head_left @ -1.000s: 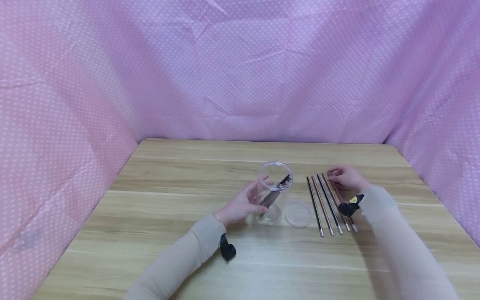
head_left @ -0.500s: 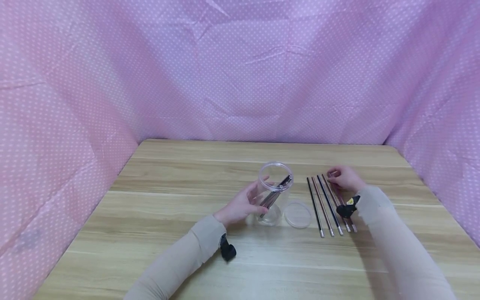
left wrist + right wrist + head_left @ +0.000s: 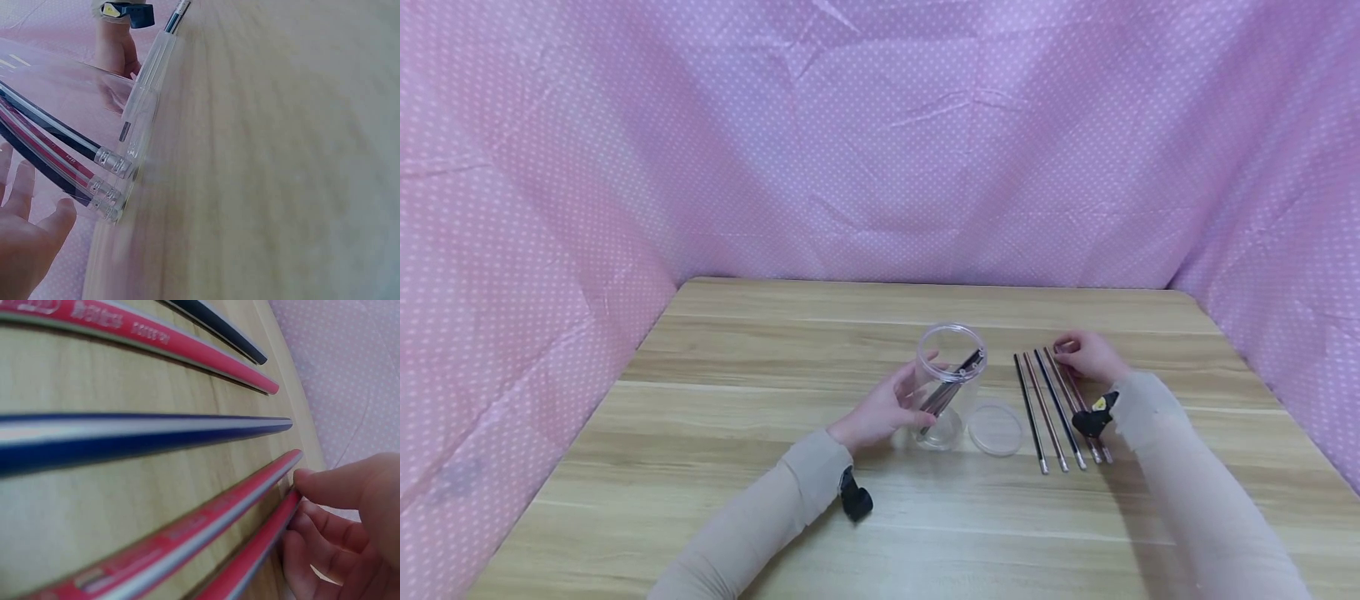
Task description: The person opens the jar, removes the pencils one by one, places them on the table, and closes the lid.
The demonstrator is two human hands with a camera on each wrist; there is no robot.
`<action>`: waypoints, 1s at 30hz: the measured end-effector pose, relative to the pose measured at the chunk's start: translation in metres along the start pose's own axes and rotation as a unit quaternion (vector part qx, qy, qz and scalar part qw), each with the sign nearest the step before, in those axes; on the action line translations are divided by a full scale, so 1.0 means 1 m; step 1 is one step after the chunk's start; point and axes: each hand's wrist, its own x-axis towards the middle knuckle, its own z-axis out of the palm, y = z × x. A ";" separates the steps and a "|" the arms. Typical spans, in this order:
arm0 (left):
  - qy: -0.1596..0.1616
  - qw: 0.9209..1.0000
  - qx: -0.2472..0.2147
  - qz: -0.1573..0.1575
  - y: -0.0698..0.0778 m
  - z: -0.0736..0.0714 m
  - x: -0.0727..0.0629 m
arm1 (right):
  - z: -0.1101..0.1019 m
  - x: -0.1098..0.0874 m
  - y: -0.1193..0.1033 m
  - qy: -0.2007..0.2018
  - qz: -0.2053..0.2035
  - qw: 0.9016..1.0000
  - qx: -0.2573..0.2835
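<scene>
My left hand point(image 3: 887, 410) grips the side of a clear plastic jar point(image 3: 950, 380) standing on the table. Several dark and red pencils point(image 3: 47, 144) lean inside it, their silver eraser ends at the bottom in the left wrist view. To the right, a row of pencils lies side by side, among them a black pencil point(image 3: 1030, 412) and a blue pencil point(image 3: 144, 439). At the row's right end, my right hand point(image 3: 1093, 358) pinches the far tip of a red pencil point(image 3: 259, 550) between thumb and fingers. Another red pencil point(image 3: 206, 531) lies just left of it.
A round clear lid point(image 3: 996, 429) lies flat between the jar and the pencil row. The wooden table point(image 3: 760, 358) has a pink dotted curtain point(image 3: 880, 167) behind and around it. Each wrist wears a small black camera point(image 3: 855, 497).
My right hand has shifted slightly left and its fingertips have closed on the end of the rightmost red pencil. The left hand and the jar stay in place.
</scene>
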 end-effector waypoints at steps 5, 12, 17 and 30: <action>-0.002 1.000 0.001 -0.004 -0.001 -0.001 0.001 | -0.001 -0.003 0.006 0.014 -0.004 1.000 0.024; -0.001 1.000 0.006 -0.009 0.001 -0.001 0.001 | -0.007 -0.011 0.002 0.064 -0.019 0.998 0.021; -0.004 1.000 0.011 -0.007 0.001 -0.001 0.000 | -0.008 -0.015 -0.011 0.095 -0.056 0.994 -0.002; 0.007 1.000 0.002 -0.006 0.001 -0.001 0.001 | 0.002 -0.026 -0.059 0.083 -0.123 0.989 -0.015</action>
